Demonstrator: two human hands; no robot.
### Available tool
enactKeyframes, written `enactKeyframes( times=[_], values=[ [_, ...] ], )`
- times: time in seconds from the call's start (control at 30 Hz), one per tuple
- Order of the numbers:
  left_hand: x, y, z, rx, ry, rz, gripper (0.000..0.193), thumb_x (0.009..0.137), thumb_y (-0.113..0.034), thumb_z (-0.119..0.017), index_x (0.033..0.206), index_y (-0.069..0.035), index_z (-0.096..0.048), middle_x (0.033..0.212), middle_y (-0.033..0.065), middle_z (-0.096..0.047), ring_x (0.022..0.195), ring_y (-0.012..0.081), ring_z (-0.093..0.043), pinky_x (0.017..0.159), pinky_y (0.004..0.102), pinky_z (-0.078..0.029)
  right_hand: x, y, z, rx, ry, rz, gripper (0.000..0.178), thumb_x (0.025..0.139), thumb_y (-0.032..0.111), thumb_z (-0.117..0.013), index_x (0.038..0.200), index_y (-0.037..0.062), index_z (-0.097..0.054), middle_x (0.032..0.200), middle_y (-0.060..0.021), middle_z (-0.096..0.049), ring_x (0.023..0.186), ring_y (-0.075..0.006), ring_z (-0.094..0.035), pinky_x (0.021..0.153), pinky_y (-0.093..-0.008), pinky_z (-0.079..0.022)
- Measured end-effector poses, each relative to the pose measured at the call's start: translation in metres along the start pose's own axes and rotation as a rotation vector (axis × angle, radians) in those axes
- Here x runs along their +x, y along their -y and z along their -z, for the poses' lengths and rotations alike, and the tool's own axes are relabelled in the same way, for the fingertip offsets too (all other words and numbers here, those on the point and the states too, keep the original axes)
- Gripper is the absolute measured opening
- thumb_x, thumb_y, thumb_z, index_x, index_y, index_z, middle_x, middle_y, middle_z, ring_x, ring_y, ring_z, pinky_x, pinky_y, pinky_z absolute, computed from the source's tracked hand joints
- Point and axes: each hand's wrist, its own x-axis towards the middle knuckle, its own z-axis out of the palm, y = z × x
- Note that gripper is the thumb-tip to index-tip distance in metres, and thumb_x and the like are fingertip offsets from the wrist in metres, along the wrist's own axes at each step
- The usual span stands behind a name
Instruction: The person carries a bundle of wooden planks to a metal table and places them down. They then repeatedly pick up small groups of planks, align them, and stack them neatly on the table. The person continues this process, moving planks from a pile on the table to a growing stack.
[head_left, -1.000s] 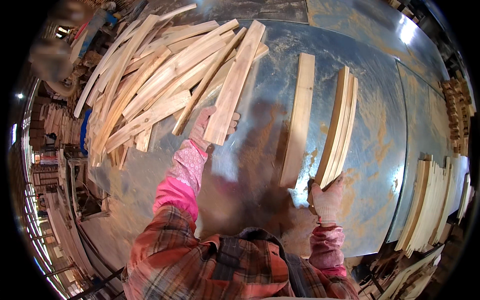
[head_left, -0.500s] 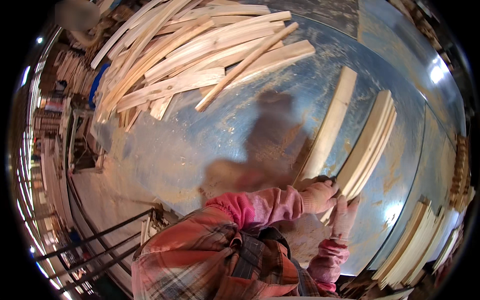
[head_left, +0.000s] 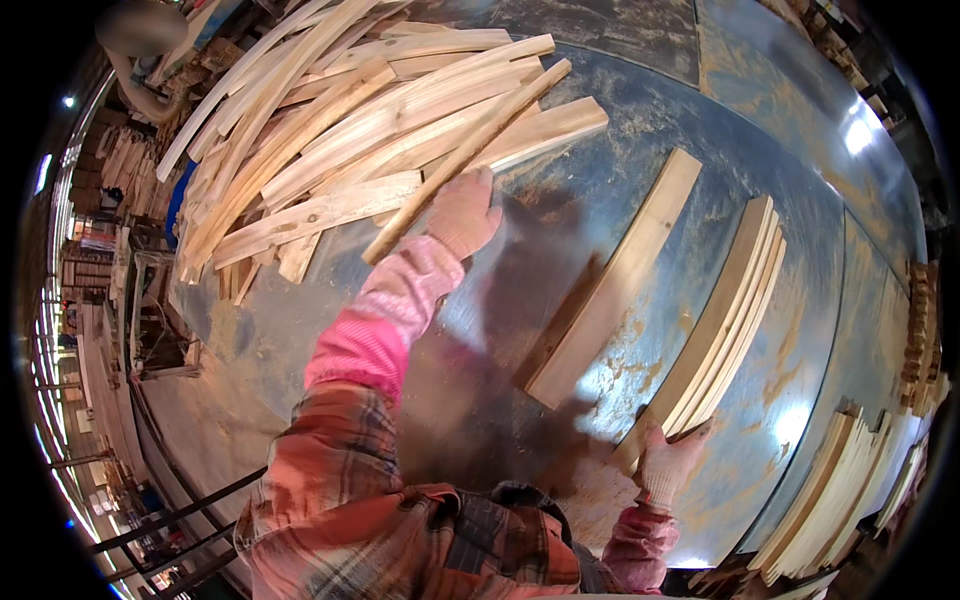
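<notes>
My left hand (head_left: 465,212), in a pale pink work glove, reaches up to the loose pile of wooden slats (head_left: 400,110) at the far left. It lies beside a thin wooden strip (head_left: 470,155) on top of that pile, thumb apart from the fingers. My gloved right hand (head_left: 668,466) holds the near end of a stack of several slats (head_left: 725,320) standing on edge side by side, thumb on the left and fingers on the right. Left of this stack a single board (head_left: 620,275) rests on the metal table (head_left: 460,370).
Sawdust smears the tabletop. More stacked slats (head_left: 820,495) stand off the table's right edge, with a further wood stack (head_left: 915,340) beyond. Dark metal bars (head_left: 180,515) lie at the lower left. Shelves of timber line the left side.
My left hand has left the near end of the slats and swung up and left to the pile. The single board has shifted and turned slightly. My right hand stays at the stack.
</notes>
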Motion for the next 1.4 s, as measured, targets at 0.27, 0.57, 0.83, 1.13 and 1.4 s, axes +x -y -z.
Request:
enactKeyframes(
  times=[0.27,0.57,0.83,1.13,1.4],
  values=[
    [0.023,0.057,0.037,0.202,-0.103,0.05,0.067,0.09,-0.037,-0.068,0.145,-0.006,-0.048,0.143,0.0208,-0.054,0.134,0.0405,-0.05,0.111,0.05,-0.042,0.002,-0.013,-0.005,0.017,0.01,-0.015,0.095,0.082,-0.014,-0.066,0.163,0.0023,-0.02,0.154,-0.0157,-0.043,0.133,-0.0262,-0.049,0.115,-0.0377,-0.039],
    [0.131,-0.026,-0.037,-0.002,-0.181,-0.129,0.066,0.088,-0.041,-0.068,0.139,-0.001,-0.053,0.137,0.0217,-0.057,0.129,0.0386,-0.053,0.104,0.048,-0.046,0.009,0.002,-0.002,-0.168,-0.021,0.055,0.096,0.076,0.005,-0.075,0.159,-0.0044,-0.026,0.149,-0.0222,-0.048,0.136,-0.0322,-0.051,0.116,-0.0409,-0.039],
    [0.136,-0.074,-0.04,-0.068,-0.005,-0.124,0.049,0.088,-0.044,-0.069,0.114,-0.003,-0.068,0.102,0.0197,-0.07,0.101,0.0374,-0.068,0.092,0.0484,-0.053,0.004,0.004,-0.01,0.143,-0.029,-0.082,0.099,0.077,0.012,-0.079,0.158,-0.0081,-0.025,0.15,-0.0245,-0.046,0.137,-0.031,-0.049,0.115,-0.0399,-0.04],
    [0.103,0.0,-0.036,-0.808,0.227,-0.037,0.044,0.093,-0.044,-0.064,0.099,-0.001,-0.07,0.093,0.0115,-0.07,0.088,0.0289,-0.066,0.084,0.0406,-0.051,0.015,0.023,-0.006,-0.069,0.069,-0.055,0.108,0.078,0.026,-0.087,0.155,-0.0137,-0.023,0.146,-0.031,-0.048,0.136,-0.0372,-0.051,0.113,-0.0417,-0.042],
    [-0.039,-0.078,0.004,-0.714,0.41,0.443,0.051,0.09,-0.046,-0.067,0.101,0.004,-0.069,0.087,0.0174,-0.069,0.082,0.0271,-0.065,0.076,0.0408,-0.049,0.015,0.033,0.0,-0.314,0.024,-0.196,0.116,0.074,0.036,-0.089,0.158,-0.0086,-0.021,0.145,-0.031,-0.052,0.133,-0.0389,-0.055,0.112,-0.0423,-0.043]
  ],
)
